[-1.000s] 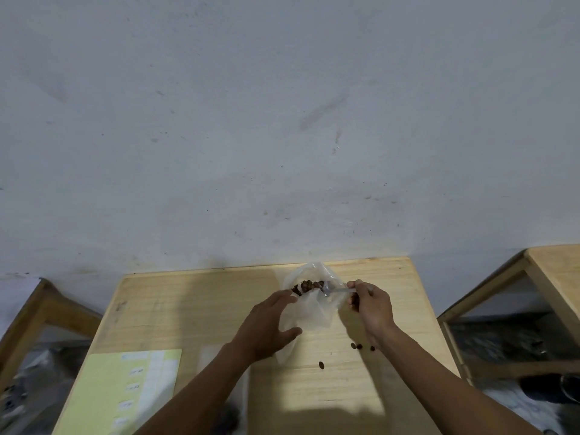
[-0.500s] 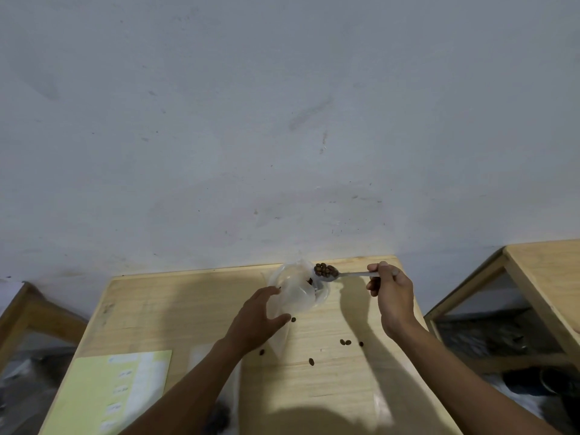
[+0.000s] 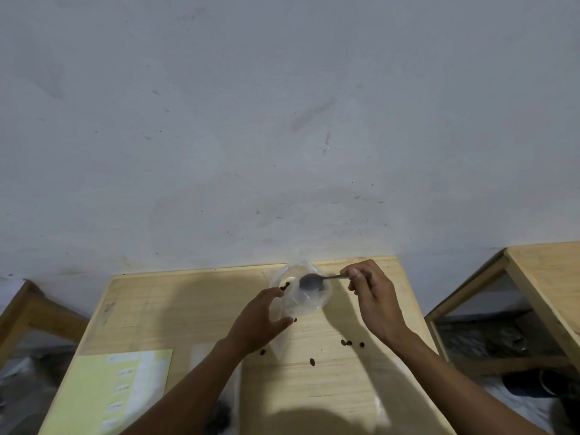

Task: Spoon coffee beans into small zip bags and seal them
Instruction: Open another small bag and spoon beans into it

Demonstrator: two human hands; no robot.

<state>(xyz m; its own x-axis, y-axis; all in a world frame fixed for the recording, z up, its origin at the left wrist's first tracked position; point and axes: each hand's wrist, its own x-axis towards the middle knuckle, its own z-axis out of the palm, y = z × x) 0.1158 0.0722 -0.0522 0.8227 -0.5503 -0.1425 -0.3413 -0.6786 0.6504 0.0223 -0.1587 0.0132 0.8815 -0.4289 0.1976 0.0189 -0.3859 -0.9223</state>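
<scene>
My left hand (image 3: 261,318) holds a clear small zip bag (image 3: 309,301) upright with its mouth open, fingers and thumb round its left side. A few coffee beans (image 3: 285,286) show inside near the rim. My right hand (image 3: 372,296) pinches the handle of a metal spoon (image 3: 311,282), whose bowl is turned over the bag's mouth and looks empty. Several loose beans (image 3: 346,342) lie on the wooden table (image 3: 175,309) below the bag.
A pale green label sheet (image 3: 110,390) lies at the table's front left. A dark heap, perhaps beans in plastic (image 3: 221,416), sits at the bottom edge under my left forearm. A flat clear bag (image 3: 381,409) lies front right. Other wooden tables stand left and right (image 3: 543,277).
The spoon was full of beans above the bag half a second ago; now it is tipped into the mouth and empty. Beans have dropped into the bag.
</scene>
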